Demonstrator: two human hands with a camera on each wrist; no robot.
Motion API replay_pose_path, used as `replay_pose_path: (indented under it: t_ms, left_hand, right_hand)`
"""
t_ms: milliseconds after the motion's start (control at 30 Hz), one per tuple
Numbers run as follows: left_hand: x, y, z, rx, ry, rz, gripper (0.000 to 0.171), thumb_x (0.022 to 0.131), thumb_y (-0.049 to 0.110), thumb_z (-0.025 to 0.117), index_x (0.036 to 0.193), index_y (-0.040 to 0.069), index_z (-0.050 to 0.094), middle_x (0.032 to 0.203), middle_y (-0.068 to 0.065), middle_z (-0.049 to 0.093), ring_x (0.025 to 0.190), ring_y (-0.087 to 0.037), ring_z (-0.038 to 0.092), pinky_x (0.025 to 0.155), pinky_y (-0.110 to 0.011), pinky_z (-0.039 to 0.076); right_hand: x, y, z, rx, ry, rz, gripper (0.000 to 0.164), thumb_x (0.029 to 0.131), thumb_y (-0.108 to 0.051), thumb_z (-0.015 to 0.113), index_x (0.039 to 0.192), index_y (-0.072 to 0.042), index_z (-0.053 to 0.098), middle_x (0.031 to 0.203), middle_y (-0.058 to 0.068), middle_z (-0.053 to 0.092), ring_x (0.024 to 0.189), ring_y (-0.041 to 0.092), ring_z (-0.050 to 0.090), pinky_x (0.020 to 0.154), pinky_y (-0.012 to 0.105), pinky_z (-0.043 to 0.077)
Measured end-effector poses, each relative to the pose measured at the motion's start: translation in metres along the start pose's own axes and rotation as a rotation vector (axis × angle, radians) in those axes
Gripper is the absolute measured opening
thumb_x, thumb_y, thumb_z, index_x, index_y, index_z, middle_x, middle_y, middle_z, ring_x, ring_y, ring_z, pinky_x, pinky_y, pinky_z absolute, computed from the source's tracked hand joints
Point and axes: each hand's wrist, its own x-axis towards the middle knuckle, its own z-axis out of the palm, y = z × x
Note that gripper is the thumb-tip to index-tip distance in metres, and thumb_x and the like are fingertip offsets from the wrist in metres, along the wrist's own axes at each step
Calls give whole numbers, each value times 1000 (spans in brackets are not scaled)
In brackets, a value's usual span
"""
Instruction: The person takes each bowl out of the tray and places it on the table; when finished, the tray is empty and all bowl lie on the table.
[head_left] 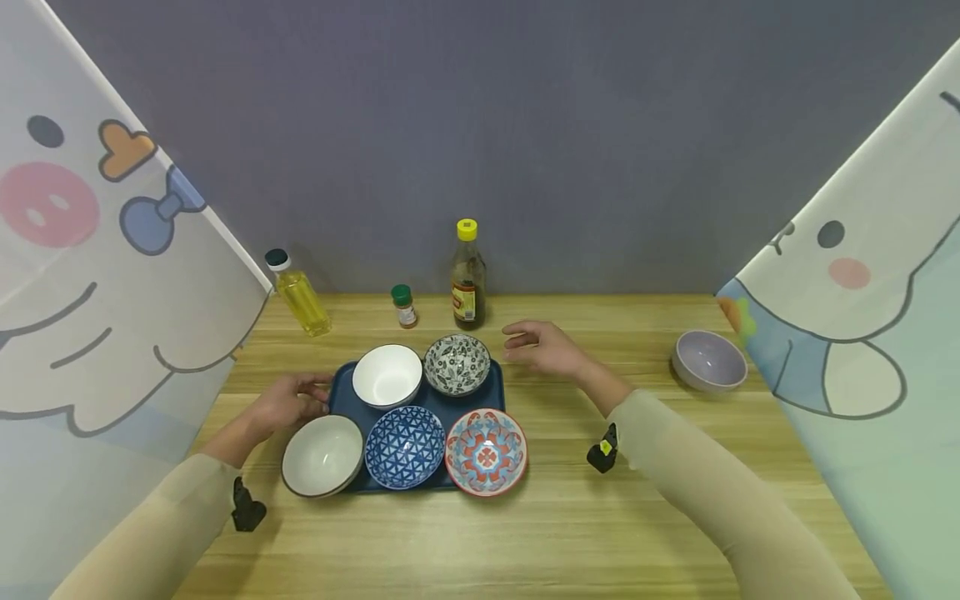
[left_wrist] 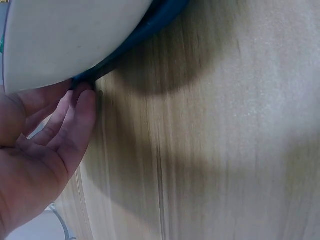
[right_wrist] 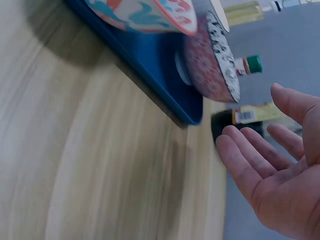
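A dark blue tray (head_left: 341, 392) lies on the table, with several bowls on it. At the back are a white bowl (head_left: 387, 376) and a black-and-white floral bowl (head_left: 457, 365). Along the front stand a cream bowl (head_left: 323, 456), a blue patterned bowl (head_left: 405, 447) and a red-and-blue patterned bowl (head_left: 487, 452). My left hand (head_left: 287, 402) touches the tray's left edge with loosely bent fingers; the cream bowl partly hides them in the left wrist view. My right hand (head_left: 546, 348) hovers off the tray's back right corner, fingers spread and holding nothing.
Behind the tray stand a sauce bottle (head_left: 468, 283) with a yellow cap and a small green-capped seasoning jar (head_left: 405, 308). An oil bottle (head_left: 302, 298) is at the back left. A lilac bowl (head_left: 708, 362) sits apart on the right. A grey wall (head_left: 600, 167) rises behind.
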Motion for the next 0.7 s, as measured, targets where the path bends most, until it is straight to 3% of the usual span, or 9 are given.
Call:
replay_pose_path:
  t_ms: [233, 700]
  left_hand:
    - [2, -2, -1, -4, 0, -17, 64, 86, -5, 69, 145, -13, 46, 112, -27, 61, 84, -17, 64, 65, -29, 55]
    - [3, -3, 2, 3, 25, -16, 62, 86, -7, 69, 144, -13, 47, 111, -25, 63, 86, -20, 65, 67, -30, 55]
  right_hand:
    - [11, 1, 19, 53, -40, 14, 67, 97, -15, 70, 155, 0, 39, 146, 31, 52, 122, 43, 63, 96, 56, 54]
    - [26, 18, 35, 163, -58, 115, 70, 95, -11, 72, 157, -6, 38, 148, 29, 50, 119, 42, 65, 86, 49, 59]
